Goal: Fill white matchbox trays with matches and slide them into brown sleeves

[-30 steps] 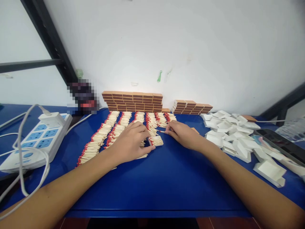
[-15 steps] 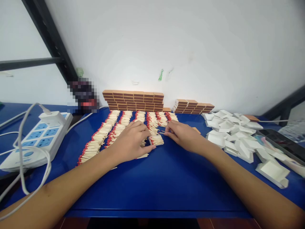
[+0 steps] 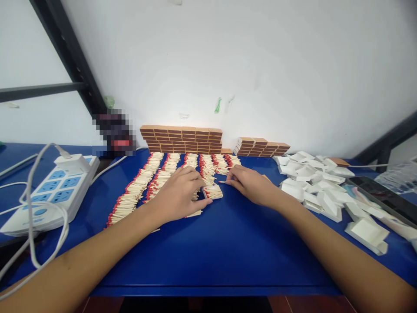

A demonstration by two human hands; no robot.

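Note:
Rows of red-tipped matches (image 3: 153,182) lie on the blue table (image 3: 215,248). My left hand (image 3: 180,193) rests palm down over the matches, its thumb against a small white tray filled with matches (image 3: 213,191). My right hand (image 3: 250,184) lies just right of the tray, fingers curled, its fingertips pinching a single match (image 3: 223,181). Both hands stay low on the tabletop, a few centimetres apart.
Stacked brown matchbox sleeves (image 3: 182,139) line the wall, with a lower stack (image 3: 262,147) to their right. A heap of empty white trays (image 3: 321,187) lies at the right, beside a phone (image 3: 386,198). A white power strip (image 3: 52,191) with cables sits at the left.
Nothing has clearly changed; both hands hold nearly the same places by the small tray, and the view has shifted only slightly.

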